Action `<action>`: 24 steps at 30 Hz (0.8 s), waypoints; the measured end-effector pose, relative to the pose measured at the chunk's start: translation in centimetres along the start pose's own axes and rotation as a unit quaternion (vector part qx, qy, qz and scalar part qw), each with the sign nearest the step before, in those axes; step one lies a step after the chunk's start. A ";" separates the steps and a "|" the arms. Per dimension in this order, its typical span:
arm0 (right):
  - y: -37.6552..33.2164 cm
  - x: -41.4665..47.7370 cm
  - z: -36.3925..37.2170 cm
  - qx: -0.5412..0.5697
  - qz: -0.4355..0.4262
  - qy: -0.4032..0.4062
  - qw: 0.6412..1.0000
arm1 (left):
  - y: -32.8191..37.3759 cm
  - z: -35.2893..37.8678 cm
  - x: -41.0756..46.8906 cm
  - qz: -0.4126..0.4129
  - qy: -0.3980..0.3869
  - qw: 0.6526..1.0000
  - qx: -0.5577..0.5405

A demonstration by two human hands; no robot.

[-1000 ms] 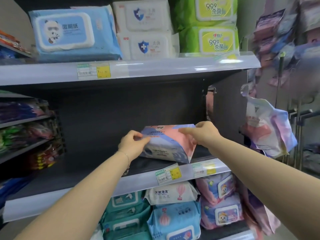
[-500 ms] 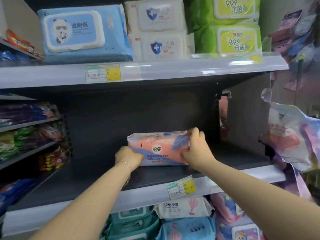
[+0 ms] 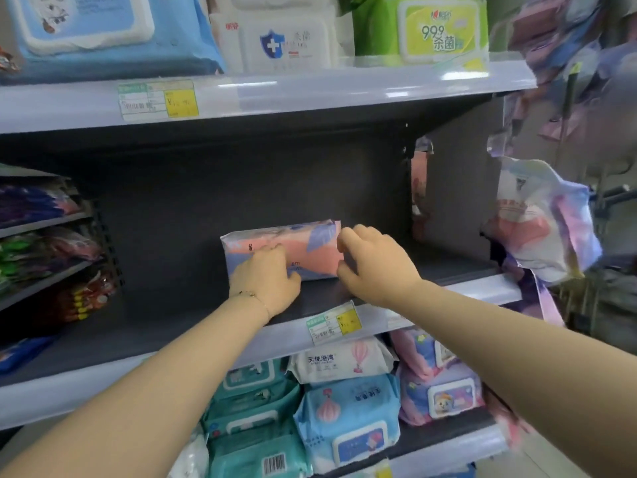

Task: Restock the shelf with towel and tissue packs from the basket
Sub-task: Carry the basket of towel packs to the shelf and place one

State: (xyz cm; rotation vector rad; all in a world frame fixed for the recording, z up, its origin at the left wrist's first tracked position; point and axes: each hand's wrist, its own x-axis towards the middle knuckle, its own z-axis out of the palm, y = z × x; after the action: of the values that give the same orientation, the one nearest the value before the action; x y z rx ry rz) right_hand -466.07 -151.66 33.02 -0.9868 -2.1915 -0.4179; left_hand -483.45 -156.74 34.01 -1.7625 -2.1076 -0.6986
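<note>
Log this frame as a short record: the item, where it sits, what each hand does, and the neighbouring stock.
item: pink and blue pack
location: on the middle shelf, set back from its front edge
left hand: presses on the pack's front face
right hand: fingers and thumb curl round the pack's right end
shelf above: upper wipe packs
shelf below: lower wipe packs

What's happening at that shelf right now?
A person is setting a pink-and-blue pack on the dark middle shelf. The pack rests on the shelf with its long face to the front. The left hand touches that face with its fingers, and the right hand holds the pack's right end between fingers and thumb. Wipes sit on the shelf above, with more on the one below.
</note>
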 end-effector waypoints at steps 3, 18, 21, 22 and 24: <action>0.8 -2.5 -1.6 -0.032 -0.029 0.056 0.998 | 3.2 -0.1 -1.8 0.107 0.036 0.993 0.018; 8.1 -27.8 -6.9 -0.150 0.178 -0.130 0.964 | 19.1 10.7 -17.2 0.312 -0.140 0.933 -0.110; 8.7 -33.8 -8.0 -0.156 0.227 -0.187 0.943 | 21.9 12.8 -20.7 0.329 -0.199 0.908 -0.168; 8.8 -35.6 -8.3 -0.159 0.239 -0.197 0.937 | 22.8 13.3 -21.9 0.337 -0.215 0.900 -0.174; 8.9 -39.2 -9.0 -0.163 0.261 -0.216 0.927 | 24.5 13.9 -24.1 0.354 -0.246 0.886 -0.172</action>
State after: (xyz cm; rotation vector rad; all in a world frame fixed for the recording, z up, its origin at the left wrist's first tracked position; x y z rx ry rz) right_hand -436.64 -171.38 11.97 -1.9408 -2.1403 -0.3346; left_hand -453.69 -166.05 13.94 -2.9189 -1.4080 -0.4479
